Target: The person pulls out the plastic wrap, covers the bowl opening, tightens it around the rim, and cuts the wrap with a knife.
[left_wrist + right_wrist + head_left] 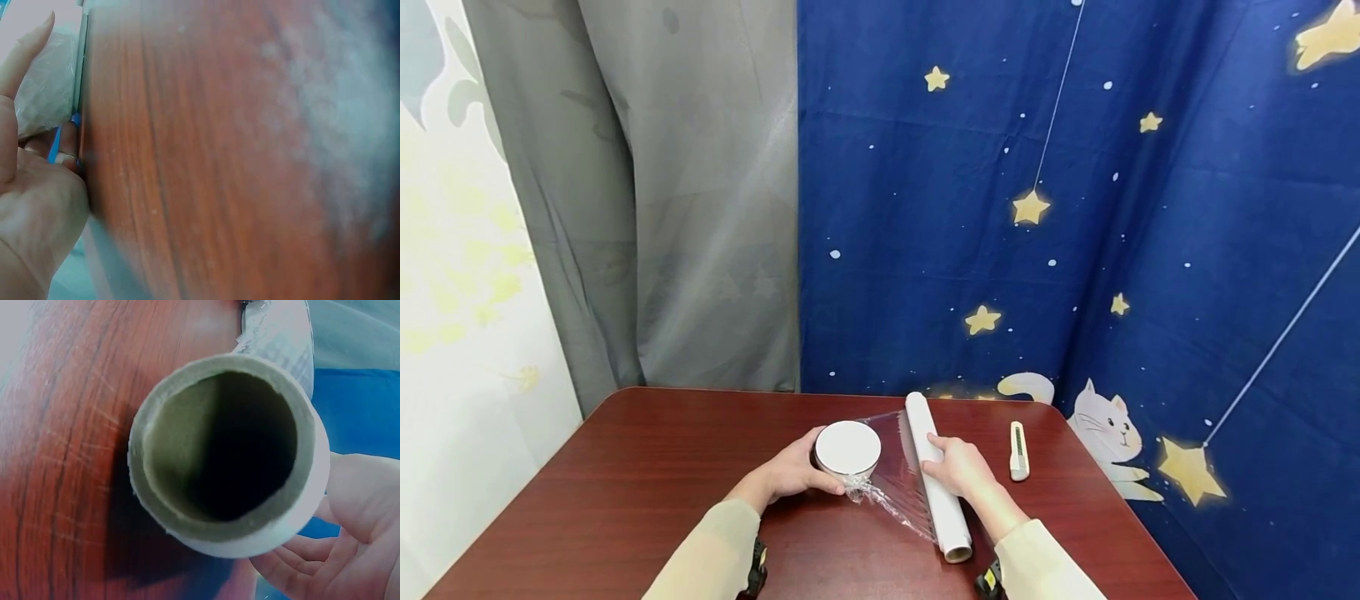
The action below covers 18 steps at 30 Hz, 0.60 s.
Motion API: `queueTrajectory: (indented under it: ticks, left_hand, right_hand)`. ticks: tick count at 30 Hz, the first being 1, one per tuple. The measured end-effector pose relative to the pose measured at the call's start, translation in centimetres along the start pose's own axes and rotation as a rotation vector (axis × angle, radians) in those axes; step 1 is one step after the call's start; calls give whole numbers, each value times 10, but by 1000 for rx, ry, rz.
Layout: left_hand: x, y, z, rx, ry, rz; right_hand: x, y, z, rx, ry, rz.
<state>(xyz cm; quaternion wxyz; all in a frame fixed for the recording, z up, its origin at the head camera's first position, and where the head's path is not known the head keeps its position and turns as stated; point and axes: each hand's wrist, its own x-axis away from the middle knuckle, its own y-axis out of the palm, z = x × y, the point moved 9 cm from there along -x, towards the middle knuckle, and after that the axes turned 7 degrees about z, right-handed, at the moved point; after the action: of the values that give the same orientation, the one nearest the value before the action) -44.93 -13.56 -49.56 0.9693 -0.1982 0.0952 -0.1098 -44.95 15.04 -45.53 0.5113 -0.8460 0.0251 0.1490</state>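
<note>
A round white-topped container (847, 448) stands on the table, its side partly wrapped in clear film. My left hand (793, 469) curls round its left side, thumb at the front; in the left wrist view the hand (37, 200) lies by the wrapped side (47, 87). Clear film (895, 467) stretches from the container to a long white roll (938, 479), bunched along its near edge. My right hand (962, 468) grips the roll from the right. The right wrist view shows the roll's hollow cardboard end (228, 450), with the right hand (337, 531) beside it.
A white cutter (1018, 452) lies on the red-brown table (662, 475), right of my right hand. Behind the table's back edge hang a grey curtain (715, 208) and a blue curtain (910, 208) with stars and a cat.
</note>
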Motion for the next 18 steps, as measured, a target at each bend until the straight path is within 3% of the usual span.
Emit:
queueTrajectory:
  ticks: [5, 8, 18]
  left_hand:
    - [3, 1, 1, -2, -4, 4]
    - [4, 2, 2, -5, -10, 6]
    - [6, 2, 1, -10, -16, 19]
  right_hand:
    - [3, -6, 1, -40, 67, -31]
    - [2, -5, 4, -11, 40, -23]
    - [3, -14, 6, -41, 84, -41]
